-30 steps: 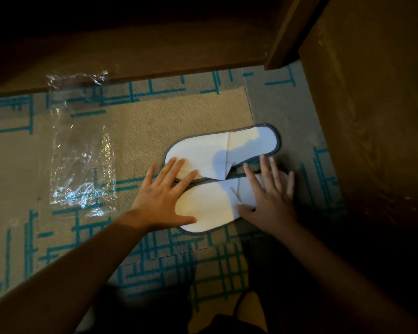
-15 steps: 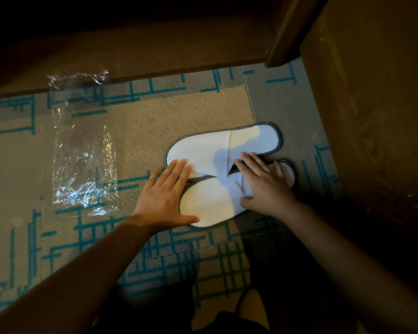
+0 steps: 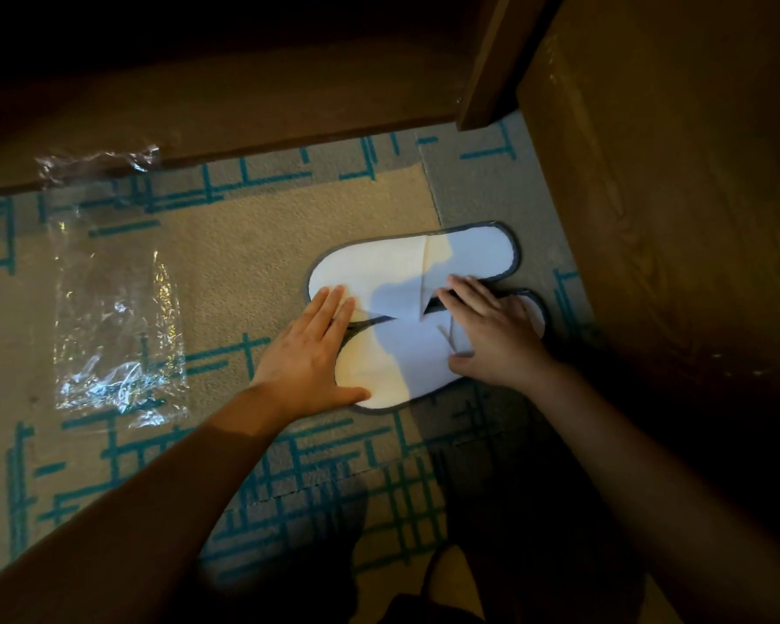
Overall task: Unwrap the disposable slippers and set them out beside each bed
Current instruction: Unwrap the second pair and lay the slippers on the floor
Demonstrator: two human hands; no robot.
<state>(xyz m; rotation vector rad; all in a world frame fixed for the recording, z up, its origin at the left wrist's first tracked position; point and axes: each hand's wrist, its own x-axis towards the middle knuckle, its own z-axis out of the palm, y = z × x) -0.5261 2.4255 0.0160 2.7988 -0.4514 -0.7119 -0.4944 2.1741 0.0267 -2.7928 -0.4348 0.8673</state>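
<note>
Two white slippers with dark edging lie flat on the patterned carpet [image 3: 226, 272], side by side and touching, their toe ends towards the right near a wooden panel [image 3: 676, 218]. The far slipper [image 3: 379, 268] is mostly in view; the near slipper [image 3: 401, 358] is partly covered by both hands, and its toe end is hidden under the right one. The left hand [image 3: 309, 353] lies flat with fingers together and its grip released, palm down beside the heel ends, fingertips resting on the far slipper. The right hand [image 3: 491, 335] is spread palm down over the near slipper's upper, grip likewise released, grasping nothing. A shadow falls across the middle of both slippers (the seam between them is hard to read there). Well apart to the left lies the empty clear plastic wrapper [image 3: 118, 317], its top edge crumpled against a dark wooden frame [image 3: 244, 105]. Whether that frame is the bed cannot be told; everything above it is black.
</note>
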